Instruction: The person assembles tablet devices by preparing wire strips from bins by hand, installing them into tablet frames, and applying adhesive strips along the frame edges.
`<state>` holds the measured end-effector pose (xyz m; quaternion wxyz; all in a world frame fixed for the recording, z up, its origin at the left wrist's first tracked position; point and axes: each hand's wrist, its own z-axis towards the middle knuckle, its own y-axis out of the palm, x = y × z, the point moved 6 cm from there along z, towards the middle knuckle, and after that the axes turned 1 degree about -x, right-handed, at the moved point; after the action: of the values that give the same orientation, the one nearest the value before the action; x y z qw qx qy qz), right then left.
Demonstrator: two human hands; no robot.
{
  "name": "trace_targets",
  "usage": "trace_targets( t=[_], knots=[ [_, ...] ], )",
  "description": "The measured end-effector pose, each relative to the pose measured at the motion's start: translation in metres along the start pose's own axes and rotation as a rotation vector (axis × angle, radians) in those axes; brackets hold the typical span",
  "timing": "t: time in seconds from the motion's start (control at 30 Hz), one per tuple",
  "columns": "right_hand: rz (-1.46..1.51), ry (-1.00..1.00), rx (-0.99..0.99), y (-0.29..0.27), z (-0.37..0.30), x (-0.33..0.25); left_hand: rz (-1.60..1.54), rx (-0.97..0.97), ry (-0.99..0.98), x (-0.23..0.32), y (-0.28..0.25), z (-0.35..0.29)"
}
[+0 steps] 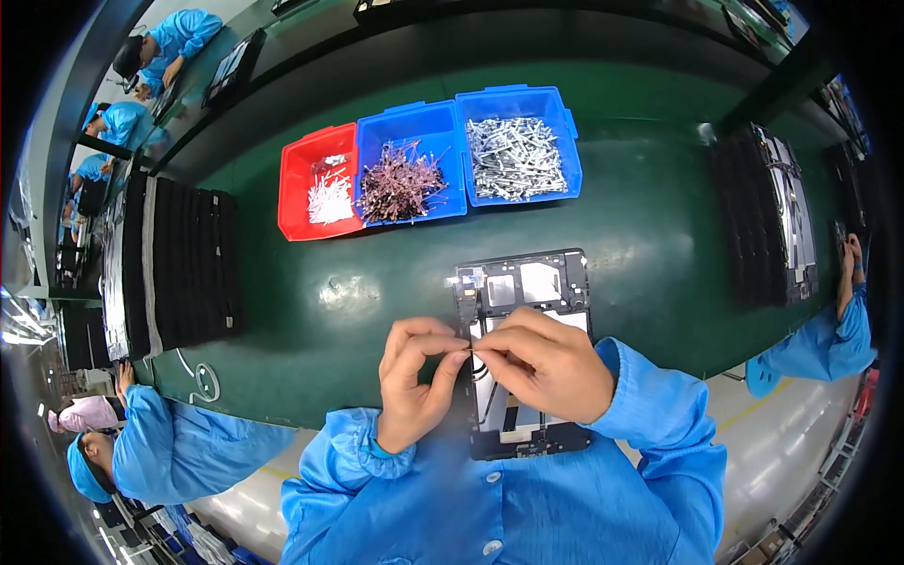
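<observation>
An opened tablet-like device (pixel 576 297) lies on the green table right in front of me, its dark frame and silvery inner parts showing. Over its left edge, my left hand (pixel 414 381) is closed, thumb and forefinger pinched together. My right hand (pixel 551 363) meets it from the other side, also in a pinch, and covers the middle of the device. Between the two sets of fingertips is something thin and tiny, too small to name. Dark thin strands show on the device just below the fingers.
Beyond the device stand a red bin (pixel 294 193) with small white pieces, a blue bin (pixel 377 127) of thin brownish wires and another blue bin (pixel 572 155) of silvery strips. Black trays are stacked left (pixel 193 259) and right (pixel 744 221). Co-workers in blue sit at both sides.
</observation>
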<state>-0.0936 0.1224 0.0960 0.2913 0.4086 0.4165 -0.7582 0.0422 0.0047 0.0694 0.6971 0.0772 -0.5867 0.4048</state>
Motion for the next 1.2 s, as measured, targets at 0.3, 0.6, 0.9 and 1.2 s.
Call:
trace_targets(
  t=[0.3, 0.6, 0.9, 1.2],
  knots=[
    [-0.039, 0.005, -0.05, -0.001, 0.011, 0.011, 0.062, -0.029, 0.006, 0.0, -0.006, 0.006],
    [-0.233, -0.039, -0.228, 0.015, 0.023, 0.034, -0.427, -0.229, -0.759, -0.053, 0.001, 0.006],
    [-0.238, -0.06, -0.21, 0.016, 0.022, 0.037, -0.427, -0.266, -0.784, -0.056, 0.003, 0.01],
    [-0.304, -0.106, -0.221, 0.018, 0.02, 0.037, -0.386, -0.29, -0.8, -0.058, 0.004, 0.01]
  ],
)
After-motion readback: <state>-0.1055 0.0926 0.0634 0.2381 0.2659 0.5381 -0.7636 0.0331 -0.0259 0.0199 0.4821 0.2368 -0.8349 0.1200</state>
